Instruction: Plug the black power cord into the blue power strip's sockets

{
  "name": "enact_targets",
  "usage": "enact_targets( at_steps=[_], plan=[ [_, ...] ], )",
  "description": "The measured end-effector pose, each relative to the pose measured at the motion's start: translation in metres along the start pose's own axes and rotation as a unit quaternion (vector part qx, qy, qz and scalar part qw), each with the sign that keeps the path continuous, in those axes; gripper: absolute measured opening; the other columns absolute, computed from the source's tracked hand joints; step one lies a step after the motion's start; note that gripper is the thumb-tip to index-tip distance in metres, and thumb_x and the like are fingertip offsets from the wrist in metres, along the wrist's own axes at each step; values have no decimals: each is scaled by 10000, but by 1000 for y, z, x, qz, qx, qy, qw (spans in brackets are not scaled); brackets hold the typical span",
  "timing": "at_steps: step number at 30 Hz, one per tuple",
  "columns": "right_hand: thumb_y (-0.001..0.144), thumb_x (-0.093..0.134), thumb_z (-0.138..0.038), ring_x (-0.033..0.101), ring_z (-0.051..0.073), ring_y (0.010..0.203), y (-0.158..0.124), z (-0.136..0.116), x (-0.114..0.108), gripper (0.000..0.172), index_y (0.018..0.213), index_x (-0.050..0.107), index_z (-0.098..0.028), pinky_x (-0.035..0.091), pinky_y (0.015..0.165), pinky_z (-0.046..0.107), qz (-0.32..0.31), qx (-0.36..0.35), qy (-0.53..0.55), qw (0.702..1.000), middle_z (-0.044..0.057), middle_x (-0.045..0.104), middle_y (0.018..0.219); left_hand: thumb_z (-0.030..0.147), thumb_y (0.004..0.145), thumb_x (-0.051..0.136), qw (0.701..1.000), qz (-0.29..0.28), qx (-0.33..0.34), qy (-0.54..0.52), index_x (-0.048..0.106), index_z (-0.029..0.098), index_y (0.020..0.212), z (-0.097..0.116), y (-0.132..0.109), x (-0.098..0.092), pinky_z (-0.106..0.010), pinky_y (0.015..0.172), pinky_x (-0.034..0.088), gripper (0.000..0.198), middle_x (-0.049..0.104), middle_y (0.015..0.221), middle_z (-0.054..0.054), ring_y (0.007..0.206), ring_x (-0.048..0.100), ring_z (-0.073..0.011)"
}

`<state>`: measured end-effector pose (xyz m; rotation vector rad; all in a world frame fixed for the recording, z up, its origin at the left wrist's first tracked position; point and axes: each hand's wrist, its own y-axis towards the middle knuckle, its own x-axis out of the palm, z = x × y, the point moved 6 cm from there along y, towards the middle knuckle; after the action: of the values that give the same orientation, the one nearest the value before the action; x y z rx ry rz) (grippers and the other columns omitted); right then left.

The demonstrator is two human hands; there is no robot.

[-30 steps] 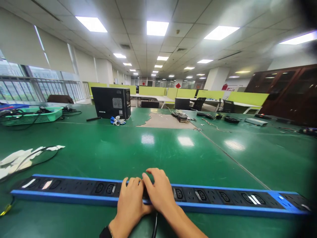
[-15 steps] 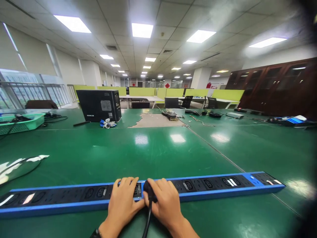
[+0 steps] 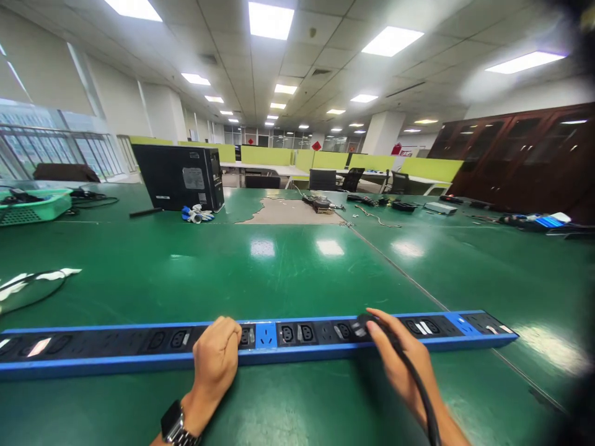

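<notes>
A long blue-and-black power strip [image 3: 316, 354] lies across the green table, with rows of black outlets and a blue outlet [image 3: 266, 336] near the middle. My left hand [image 3: 214, 356] is closed and rests on the strip just left of that blue outlet; its fingertips are hidden. Between thumb and fingers, my right hand [image 3: 404, 356] grips a black plug [image 3: 362, 327] over the outlets right of the middle. The plug is tilted, apart from any outlet as far as I can see. Its thick black cable [image 3: 418, 384] runs down past my right wrist.
A black computer case [image 3: 179, 178] stands at the back left, with white-and-blue gloves [image 3: 198, 214] before it. A green basket [image 3: 35, 210] holds cables at far left. White material with a cable [image 3: 39, 282] lies nearer. Loose parts [image 3: 320, 203] lie at the back.
My right hand has moved the plug off the strip's middle to the right, uncovering the blue outlet. My left hand has curled from spread fingers into a fist. The view has tilted slightly down.
</notes>
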<state>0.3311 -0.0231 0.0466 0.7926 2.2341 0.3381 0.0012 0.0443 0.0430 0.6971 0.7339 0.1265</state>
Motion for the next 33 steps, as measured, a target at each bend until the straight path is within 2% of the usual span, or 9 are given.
enact_targets(
  at_steps=[3,5,10,15,23,29,33],
  plan=[
    [876,475,-473,650,221,954,-8,-29,27,371,1056,663,-209,501,868,361,-67,-89,-7,994,88,707,1041,137,899,295,1000,-7,7,11,404,201,582,0,0,0,-264,576,307,341,422,566,28,560,428,-121],
    [899,461,-438,640,216,939,-13,-41,40,339,1048,659,-207,492,862,370,-85,-125,-47,987,86,706,1009,133,893,302,1000,-11,11,19,414,199,578,0,0,1,-261,578,307,341,437,561,25,562,434,-122],
    [910,462,-428,619,225,865,-16,-50,47,335,1067,659,-206,472,759,373,-66,-194,-177,963,72,702,919,135,892,309,999,-11,9,30,435,195,572,0,0,2,-261,579,296,349,464,556,17,567,438,-127],
    [919,461,-427,610,210,819,-14,-52,48,342,1089,653,-201,469,721,343,-39,-246,-197,948,75,694,894,132,888,307,999,-15,3,28,453,195,576,0,-1,4,-265,579,292,351,486,556,11,573,448,-131],
    [891,455,-512,644,194,708,-11,-44,47,390,1077,671,-245,506,622,305,-65,-213,-184,957,52,676,801,134,877,303,998,-25,-3,51,464,202,568,4,1,4,-275,577,292,355,511,547,4,561,457,-139],
    [830,517,-554,706,231,798,13,-24,49,397,944,730,-239,552,709,300,-146,-116,-81,979,54,753,895,144,886,305,998,-37,7,59,470,202,573,3,-1,7,-277,584,285,358,511,546,7,560,461,-140],
    [816,516,-554,706,248,814,24,-31,49,403,933,734,-236,546,693,308,-210,-85,-68,972,48,755,921,150,891,311,997,-47,8,59,473,199,582,3,-2,7,-276,590,282,353,513,551,13,557,459,-137]
  ],
)
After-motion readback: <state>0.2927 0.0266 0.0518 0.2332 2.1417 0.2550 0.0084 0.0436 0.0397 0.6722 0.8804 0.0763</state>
